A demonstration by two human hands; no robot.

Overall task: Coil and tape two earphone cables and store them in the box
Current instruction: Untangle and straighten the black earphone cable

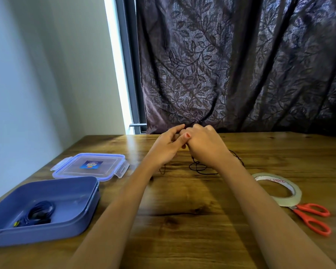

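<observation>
My left hand (168, 147) and right hand (204, 145) meet, both pinching one black cable (199, 168); one coiled cable (40, 212) lies in the box (47, 239); one tape roll (270, 179), one scissors (301, 214) right.

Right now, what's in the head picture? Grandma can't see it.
The left hand and right hand work a black cable above a wooden table. A coiled cable lies in the blue box; tape and red scissors lie at right.
</observation>
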